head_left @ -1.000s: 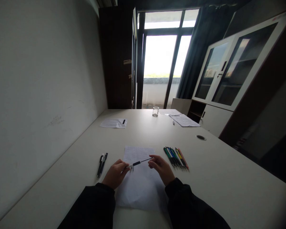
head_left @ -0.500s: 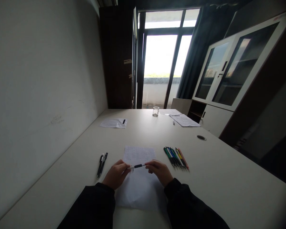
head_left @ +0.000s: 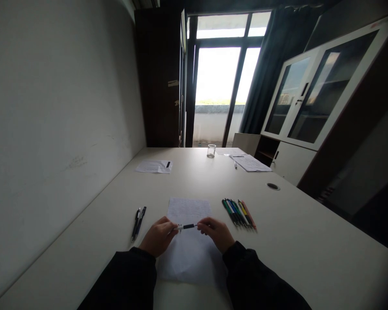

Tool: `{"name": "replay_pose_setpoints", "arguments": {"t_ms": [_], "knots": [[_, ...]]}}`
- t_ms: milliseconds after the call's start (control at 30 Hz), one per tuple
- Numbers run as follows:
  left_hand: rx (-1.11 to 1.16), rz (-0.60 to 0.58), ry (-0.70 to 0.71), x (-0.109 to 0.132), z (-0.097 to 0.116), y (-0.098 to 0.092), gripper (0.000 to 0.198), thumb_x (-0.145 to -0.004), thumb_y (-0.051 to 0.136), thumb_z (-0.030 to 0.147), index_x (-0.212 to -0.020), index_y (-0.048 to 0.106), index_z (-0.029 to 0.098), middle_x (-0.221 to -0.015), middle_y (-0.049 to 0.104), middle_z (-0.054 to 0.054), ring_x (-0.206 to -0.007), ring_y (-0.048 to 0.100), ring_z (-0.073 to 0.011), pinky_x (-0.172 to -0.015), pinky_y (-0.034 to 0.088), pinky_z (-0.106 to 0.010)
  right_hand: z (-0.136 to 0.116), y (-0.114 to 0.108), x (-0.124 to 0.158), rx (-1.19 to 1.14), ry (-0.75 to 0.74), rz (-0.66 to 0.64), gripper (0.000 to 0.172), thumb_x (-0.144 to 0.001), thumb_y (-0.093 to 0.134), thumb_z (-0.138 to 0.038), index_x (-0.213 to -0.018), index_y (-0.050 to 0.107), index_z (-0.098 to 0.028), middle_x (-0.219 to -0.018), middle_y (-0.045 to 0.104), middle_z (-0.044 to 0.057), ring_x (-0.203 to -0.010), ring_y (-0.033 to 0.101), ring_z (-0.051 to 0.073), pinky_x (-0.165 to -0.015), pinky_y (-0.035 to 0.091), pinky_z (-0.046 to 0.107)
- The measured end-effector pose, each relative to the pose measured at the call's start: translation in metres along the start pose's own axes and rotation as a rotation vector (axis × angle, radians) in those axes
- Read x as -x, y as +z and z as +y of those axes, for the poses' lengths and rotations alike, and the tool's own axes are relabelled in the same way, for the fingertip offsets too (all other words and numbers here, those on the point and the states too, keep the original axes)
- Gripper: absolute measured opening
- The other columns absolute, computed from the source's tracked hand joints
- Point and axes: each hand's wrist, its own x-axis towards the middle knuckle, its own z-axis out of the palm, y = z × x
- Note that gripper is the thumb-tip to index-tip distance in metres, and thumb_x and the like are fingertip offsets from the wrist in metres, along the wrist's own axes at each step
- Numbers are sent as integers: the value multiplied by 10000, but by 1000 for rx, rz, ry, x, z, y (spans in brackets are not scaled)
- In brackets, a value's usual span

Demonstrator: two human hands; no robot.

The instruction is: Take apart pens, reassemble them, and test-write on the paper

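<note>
A white pen with a dark grip (head_left: 189, 226) is held level above a lined sheet of paper (head_left: 189, 207). My left hand (head_left: 159, 236) is closed on its white rear end. At the other end, the fingertips of my right hand (head_left: 216, 230) pinch the narrow tip, and a thin dark stretch shows between them and the grip. Whether that stretch is the refill or the point cannot be made out. Two dark pens (head_left: 138, 224) lie left of my left hand. A row of several coloured pens (head_left: 238, 213) lies right of my right hand.
The white table (head_left: 93, 241) meets a wall on the left. Farther back are a paper sheet (head_left: 152, 166), a clear glass (head_left: 211, 151) and a stack of papers (head_left: 252, 163) with a pen (head_left: 235, 164) beside it. A round cable hole (head_left: 273, 186) is set at the right.
The pen has shifted very slightly to the right and turned a little in my fingers. Both hands otherwise keep their places, and the things on the table have not moved.
</note>
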Motion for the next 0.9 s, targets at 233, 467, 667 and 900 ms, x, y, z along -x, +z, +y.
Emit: {"name": "replay_pose_setpoints", "arguments": {"t_ms": [233, 467, 667, 900], "knots": [[-18, -13, 17, 0, -1, 2, 111, -951, 551, 199, -1005, 647, 210, -879, 698, -57, -882, 615, -224, -769, 503, -323, -1, 1, 1, 116, -92, -28, 233, -842, 677, -408, -747, 691, -196, -678, 680, 9, -549, 602, 137, -550, 481, 256], [0, 5, -3, -1, 0, 2, 108, -959, 543, 196, -998, 644, 202, -882, 683, -55, -874, 615, -210, -763, 505, -308, -7, 2, 3, 193, -177, -78, 301, -916, 583, -427, -762, 694, -193, -693, 675, 11, -540, 607, 126, -580, 494, 250], [26, 43, -44, 0, -3, 1, 116, -965, 534, 201, -997, 645, 195, -867, 660, -53, -886, 616, -206, -786, 503, -304, -2, 3, 1, 285, -201, -79, 349, -1005, 409, -398, -965, 673, -174, -763, 681, 26, -550, 614, 115, -550, 507, 226], [45, 109, -144, 1, -6, -2, 152, -990, 479, 222, -1014, 626, 195, -902, 650, -64, -884, 631, -198, -800, 502, -298, -1, 4, -1, 577, -302, -219, 183, -950, 529, -265, -951, 704, -213, -863, 696, 27, -668, 647, 135, -652, 509, 238]]}}
